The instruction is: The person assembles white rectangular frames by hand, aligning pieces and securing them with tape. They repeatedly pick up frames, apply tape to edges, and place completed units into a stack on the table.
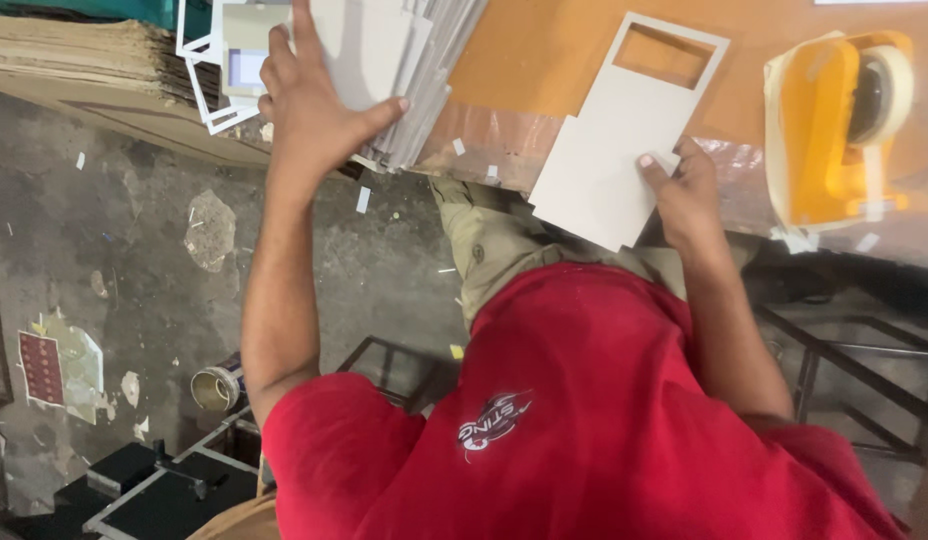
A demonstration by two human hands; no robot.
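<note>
Reaching onto the stack of grey card sheets (404, 70), the left hand (309, 100) lies spread flat on top; the right hand (684, 190) pinches a grey windowed card panel (624, 140) (at the orange table's (544, 60) edge). Lifting one sheet cleanly likely comes next.

White card sheet (609, 150), yellow tape dispenser (829, 130), orange-brown table (544, 50), red shirt (604, 420)

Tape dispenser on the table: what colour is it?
Yellow-orange tape dispenser, seen in the head view.
</note>
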